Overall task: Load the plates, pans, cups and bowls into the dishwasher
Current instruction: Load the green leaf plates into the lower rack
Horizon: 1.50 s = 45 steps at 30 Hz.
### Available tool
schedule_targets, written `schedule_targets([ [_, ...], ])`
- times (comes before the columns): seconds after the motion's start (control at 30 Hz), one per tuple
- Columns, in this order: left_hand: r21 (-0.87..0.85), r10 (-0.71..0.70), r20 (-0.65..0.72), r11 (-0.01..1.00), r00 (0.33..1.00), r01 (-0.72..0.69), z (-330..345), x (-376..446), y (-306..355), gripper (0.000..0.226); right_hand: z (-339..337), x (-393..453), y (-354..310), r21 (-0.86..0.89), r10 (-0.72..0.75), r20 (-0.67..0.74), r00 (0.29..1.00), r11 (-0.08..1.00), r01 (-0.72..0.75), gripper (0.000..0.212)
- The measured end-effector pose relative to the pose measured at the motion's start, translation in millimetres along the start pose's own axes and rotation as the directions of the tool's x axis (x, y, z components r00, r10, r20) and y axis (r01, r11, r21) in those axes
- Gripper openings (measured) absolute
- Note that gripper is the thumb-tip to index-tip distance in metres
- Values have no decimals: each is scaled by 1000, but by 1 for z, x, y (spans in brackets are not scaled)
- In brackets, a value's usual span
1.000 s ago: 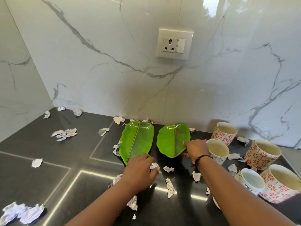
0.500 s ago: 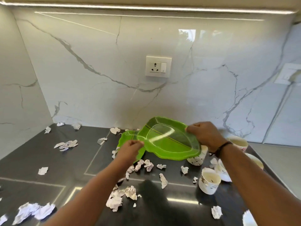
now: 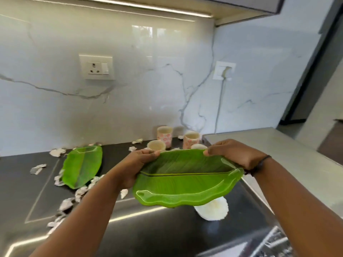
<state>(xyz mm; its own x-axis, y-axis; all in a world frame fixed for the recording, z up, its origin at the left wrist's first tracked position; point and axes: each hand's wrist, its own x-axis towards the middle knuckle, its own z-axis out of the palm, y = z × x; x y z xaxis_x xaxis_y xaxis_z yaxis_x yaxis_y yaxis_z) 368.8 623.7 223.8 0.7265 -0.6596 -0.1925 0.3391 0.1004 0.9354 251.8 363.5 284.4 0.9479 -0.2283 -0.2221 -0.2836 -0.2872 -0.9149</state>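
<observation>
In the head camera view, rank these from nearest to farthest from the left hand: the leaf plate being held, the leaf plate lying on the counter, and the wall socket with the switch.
1. The held leaf plate: the left hand grips its left end.
2. The leaf plate on the counter: lying flat, off to the hand's left.
3. The wall socket: up on the marble backsplash, farthest.

Crumpled paper scraps point(image 3: 38, 168) litter the dark counter point(image 3: 167, 236) below a wall socket point(image 3: 97, 67).

Bright under-cabinet light strip point(image 3: 141, 8), glare on glossy wall point(image 3: 148, 89), soft blur, perhaps motion, bowed edges
</observation>
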Motion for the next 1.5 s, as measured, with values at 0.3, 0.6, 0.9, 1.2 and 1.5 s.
schedule_targets([
  [0.3, -149, 0, -160, 989, 987, -24, 187, 18, -49, 24, -134, -86, 107, 855, 27, -96, 995, 514, 69, 58],
  [0.6, -176, -127, -149, 979, 981, 100, 418, 62, -158, 24, -260, -194, 217, 605, 144, -330, 933, 791, 92, 24],
  [0.9, 149, -310, 120, 945, 943, 292, 539, 105, -238, 10, -337, -278, 332, 630, 332, -507, 796, 772, 79, 31],
  [1.2, 526, -514, 317, 795, 797, 303, 608, 151, -321, 10, -381, -308, 423, 533, 554, -575, 602, 812, -238, 37],
  [1.5, 805, -531, 437, 592, 726, -51, 596, 231, -426, 18, -363, -264, 515, 380, 618, -688, 380, 753, -537, 22],
])
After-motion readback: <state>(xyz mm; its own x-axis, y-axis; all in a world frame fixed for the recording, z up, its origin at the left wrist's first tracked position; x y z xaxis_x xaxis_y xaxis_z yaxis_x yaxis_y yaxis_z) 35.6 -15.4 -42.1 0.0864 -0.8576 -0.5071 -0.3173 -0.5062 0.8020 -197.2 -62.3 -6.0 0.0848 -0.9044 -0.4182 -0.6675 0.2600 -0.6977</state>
